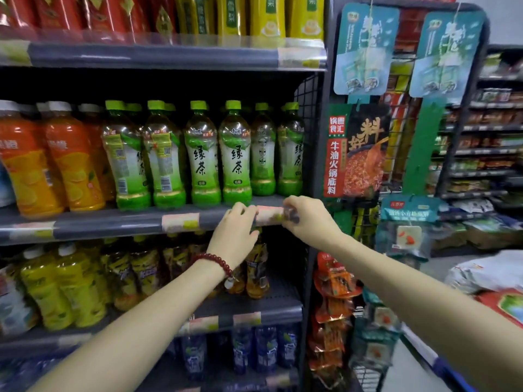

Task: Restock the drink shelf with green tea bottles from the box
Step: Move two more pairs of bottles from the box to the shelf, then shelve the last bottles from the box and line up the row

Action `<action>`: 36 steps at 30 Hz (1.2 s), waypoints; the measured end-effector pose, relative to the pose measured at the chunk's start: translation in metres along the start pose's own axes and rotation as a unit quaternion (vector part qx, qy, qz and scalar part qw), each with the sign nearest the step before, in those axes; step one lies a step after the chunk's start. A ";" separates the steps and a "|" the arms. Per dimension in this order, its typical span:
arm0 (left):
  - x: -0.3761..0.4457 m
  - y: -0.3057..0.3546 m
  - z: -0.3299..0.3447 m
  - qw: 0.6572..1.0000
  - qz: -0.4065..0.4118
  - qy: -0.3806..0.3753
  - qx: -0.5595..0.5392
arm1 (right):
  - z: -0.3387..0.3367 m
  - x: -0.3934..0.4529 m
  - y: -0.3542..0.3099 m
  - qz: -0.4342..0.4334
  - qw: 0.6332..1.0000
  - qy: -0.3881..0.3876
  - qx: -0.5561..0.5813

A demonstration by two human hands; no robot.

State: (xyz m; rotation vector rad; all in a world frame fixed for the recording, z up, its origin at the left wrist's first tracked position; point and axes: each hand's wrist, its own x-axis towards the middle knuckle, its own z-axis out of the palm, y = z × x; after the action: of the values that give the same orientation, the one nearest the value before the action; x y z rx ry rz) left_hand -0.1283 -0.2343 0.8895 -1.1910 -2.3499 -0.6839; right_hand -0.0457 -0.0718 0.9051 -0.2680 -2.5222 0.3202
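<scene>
Several green tea bottles (202, 154) with green caps stand upright in a row on the middle shelf, reaching to the wire side panel at its right end. Both of my hands are at that shelf's front rail (113, 222), below the rightmost bottles. My left hand (235, 236), with a red bead bracelet on its wrist, grips the left end of a pale price label (268, 215) on the rail. My right hand (307, 219) pinches the label's right end. Neither hand holds a bottle. The box is out of view.
Orange drink bottles (56, 159) fill the shelf's left part. Below are yellow bottles (65, 284), dark tea bottles (256, 267) and blue bottles (263, 349). A wire rack of hanging snack packs (334, 278) and a hotpot base packet (359, 154) stand close on the right.
</scene>
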 end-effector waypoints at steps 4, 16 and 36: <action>-0.004 0.027 0.036 0.997 0.028 -0.062 -0.030 | -0.006 -0.037 0.030 0.039 0.999 -0.021 -0.028; -0.031 0.084 0.150 0.967 0.090 -0.216 -0.101 | 0.005 -0.153 0.118 0.245 0.963 -0.075 -0.078; -0.187 0.053 0.478 0.921 -0.034 -0.363 -0.140 | 0.259 -0.325 0.312 0.346 0.929 -0.130 -0.006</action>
State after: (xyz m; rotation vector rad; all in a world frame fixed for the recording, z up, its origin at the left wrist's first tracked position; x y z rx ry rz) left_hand -0.0504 -0.0393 0.4182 -1.7262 -2.9751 -0.6985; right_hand 0.1086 0.0969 0.4383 -1.1977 -2.5999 0.6457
